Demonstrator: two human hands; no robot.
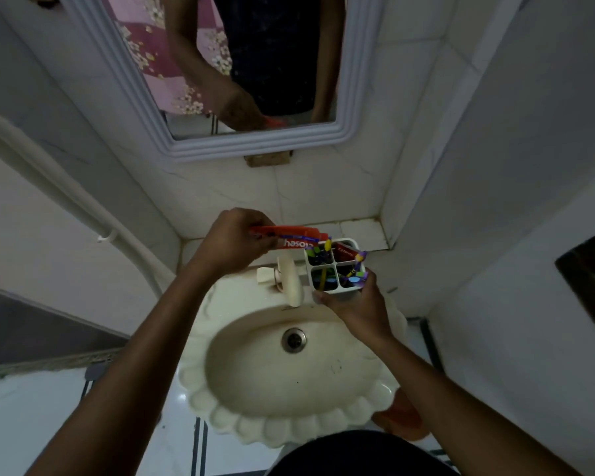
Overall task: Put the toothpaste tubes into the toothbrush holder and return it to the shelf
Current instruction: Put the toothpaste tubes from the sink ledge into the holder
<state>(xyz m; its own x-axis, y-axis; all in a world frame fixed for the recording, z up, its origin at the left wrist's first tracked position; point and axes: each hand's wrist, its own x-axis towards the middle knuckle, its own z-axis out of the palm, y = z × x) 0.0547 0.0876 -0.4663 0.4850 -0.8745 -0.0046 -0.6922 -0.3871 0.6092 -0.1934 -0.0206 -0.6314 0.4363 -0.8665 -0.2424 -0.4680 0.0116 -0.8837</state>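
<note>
My left hand (pixel 236 240) grips a red toothpaste tube (pixel 297 237) that lies level, its end reaching the rim of the toothbrush holder. The white holder (pixel 335 266) has four compartments and is held from below and the side by my right hand (pixel 352 305), above the back right of the sink. Another red tube (pixel 345 252) stands in its far right compartment. Coloured toothbrushes (pixel 323 255) fill the other compartments.
A cream scalloped sink (pixel 254 389) with a drain (pixel 293 340) lies below my hands. A cream tap (pixel 289 280) stands just left of the holder. A tiled shelf ledge (pixel 361 231) runs behind the holder, under a framed mirror (pixel 254 146). An orange object (pixel 402 419) sits below the sink at right.
</note>
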